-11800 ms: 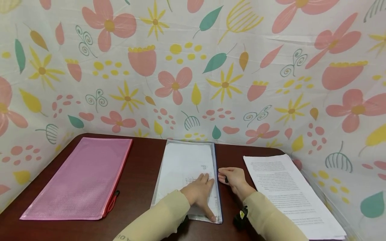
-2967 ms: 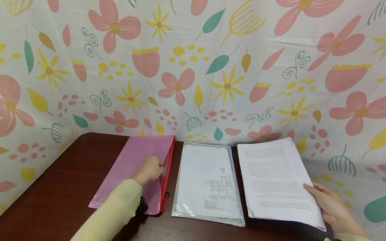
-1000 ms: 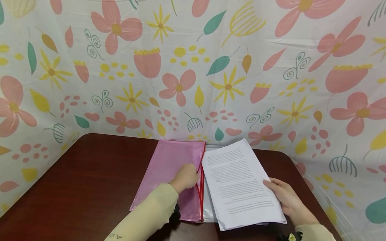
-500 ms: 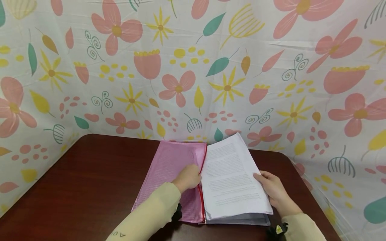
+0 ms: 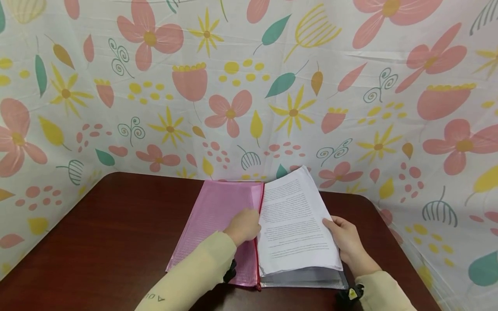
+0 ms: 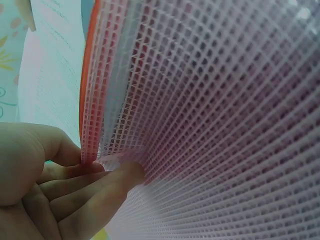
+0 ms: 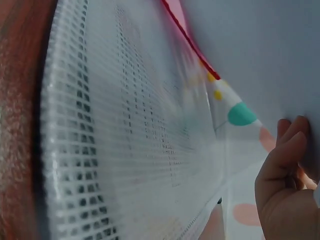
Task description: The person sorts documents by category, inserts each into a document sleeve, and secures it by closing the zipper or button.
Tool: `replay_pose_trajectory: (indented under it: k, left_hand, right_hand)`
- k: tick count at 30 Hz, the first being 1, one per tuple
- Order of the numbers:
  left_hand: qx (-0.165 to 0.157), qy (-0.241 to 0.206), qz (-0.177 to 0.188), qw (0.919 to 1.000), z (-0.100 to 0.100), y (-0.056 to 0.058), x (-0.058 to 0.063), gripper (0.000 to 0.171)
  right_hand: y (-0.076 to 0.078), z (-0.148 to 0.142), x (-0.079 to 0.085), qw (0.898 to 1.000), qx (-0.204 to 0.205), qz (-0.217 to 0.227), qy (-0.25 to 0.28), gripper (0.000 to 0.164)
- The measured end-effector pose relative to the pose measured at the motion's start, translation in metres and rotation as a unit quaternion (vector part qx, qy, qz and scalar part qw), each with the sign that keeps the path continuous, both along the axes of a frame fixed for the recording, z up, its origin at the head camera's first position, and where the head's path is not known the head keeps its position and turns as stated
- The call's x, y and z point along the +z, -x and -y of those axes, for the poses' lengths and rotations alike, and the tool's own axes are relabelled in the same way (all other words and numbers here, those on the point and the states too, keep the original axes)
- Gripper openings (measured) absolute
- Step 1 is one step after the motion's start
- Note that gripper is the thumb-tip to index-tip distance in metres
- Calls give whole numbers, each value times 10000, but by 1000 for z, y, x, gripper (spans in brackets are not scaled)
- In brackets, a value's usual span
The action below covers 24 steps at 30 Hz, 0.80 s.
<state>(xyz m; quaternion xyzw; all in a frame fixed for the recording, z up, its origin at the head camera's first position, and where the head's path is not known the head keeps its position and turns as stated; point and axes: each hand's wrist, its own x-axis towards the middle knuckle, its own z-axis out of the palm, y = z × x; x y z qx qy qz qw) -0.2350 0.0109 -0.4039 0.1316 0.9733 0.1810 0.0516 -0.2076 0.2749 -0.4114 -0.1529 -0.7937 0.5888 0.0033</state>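
Papers (image 5: 297, 224) slant lengthwise up mid-frame, right edge pinched in your right hand (image 5: 347, 242), left edge at the pink pouch (image 5: 223, 205) your left hand (image 5: 243, 225) pinches.

Pale beige sleeves (image 5: 190, 272); dark lettering (image 5: 154, 297) on left; black wrist devices (image 5: 344, 297); yellow mark (image 5: 353, 294) on right.

I can't read the print (image 5: 285, 216) on the papers (image 5: 311, 246); its lines are too small. The papers cover most of the clear folder (image 5: 303, 280), and I can't tell whether their left side sits inside the pink folder (image 5: 221, 203) or only against its red edge (image 5: 257, 263). From above, the right hand (image 5: 348, 244) and left hand (image 5: 242, 226) have their fingertips out of sight. Both sleeves (image 5: 190, 272) and the table (image 5: 116, 224) are cut off at the near side. Close up, the clear folder's mesh (image 7: 87, 145) blurs.
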Motion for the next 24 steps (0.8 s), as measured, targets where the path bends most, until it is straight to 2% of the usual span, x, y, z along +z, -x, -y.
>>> replay_pose_trajectory:
  k: [6, 11, 18, 22, 24]
  left_hand:
    - [-25, 90, -19, 10000, -1, -2, 6, 13]
    - [-54, 28, 22, 10000, 0, -2, 11, 19]
    - [-10, -59, 92, 9999, -1, 1, 11, 17]
    - [49, -163, 104, 9998, -1, 3, 9, 15]
    - [107, -312, 215, 9992, -1, 3, 6, 15]
  right_hand:
    - [0, 2, -1, 9997, -42, -118, -220, 47]
    - [2, 2, -1, 9984, -156, -306, -446, 44]
    - [2, 8, -4, 9987, -110, -179, -468, 45]
    - [0, 8, -5, 9987, 74, 39, -494, 48]
    - [-2, 4, -4, 9973, 365, 131, -627, 50]
